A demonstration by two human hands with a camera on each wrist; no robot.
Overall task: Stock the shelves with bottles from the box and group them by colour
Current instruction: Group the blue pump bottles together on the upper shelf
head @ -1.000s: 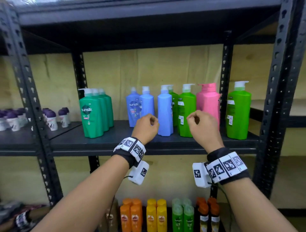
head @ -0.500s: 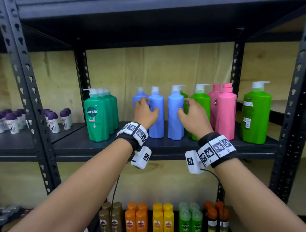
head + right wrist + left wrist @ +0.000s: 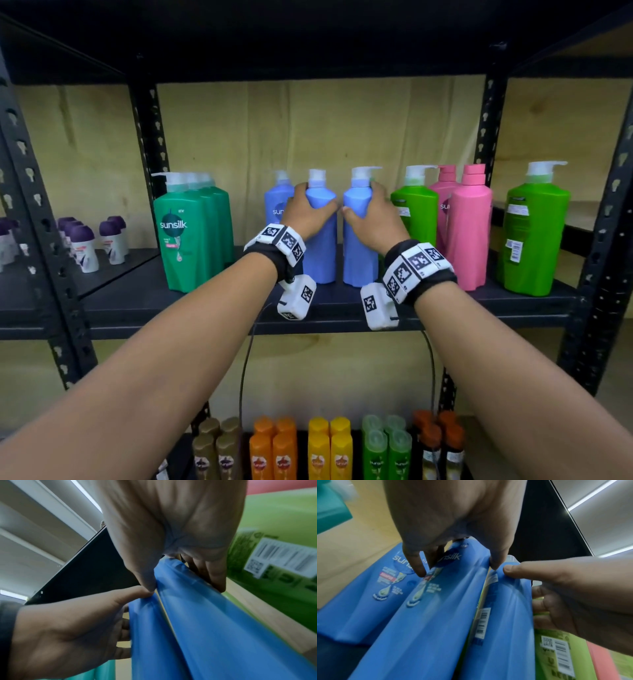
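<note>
Three blue pump bottles stand mid-shelf between teal green bottles and a lime green bottle. My left hand grips the shoulder of the middle blue bottle, thumb on its right edge. My right hand grips the right blue bottle the same way, and the two thumbs nearly touch. In the left wrist view my left hand wraps the middle blue bottle. In the right wrist view my right hand wraps the right blue bottle. The third blue bottle stands behind, at the left.
Two pink bottles and another lime green bottle stand at the right of the black shelf. Purple-capped roll-ons fill the left bay. Small coloured bottles line the shelf below. Black posts frame the bay.
Both hands moved forward from in front of the shelf, fingers curled and holding nothing, onto the two blue bottles and closed round them. My head came closer to the shelf.
</note>
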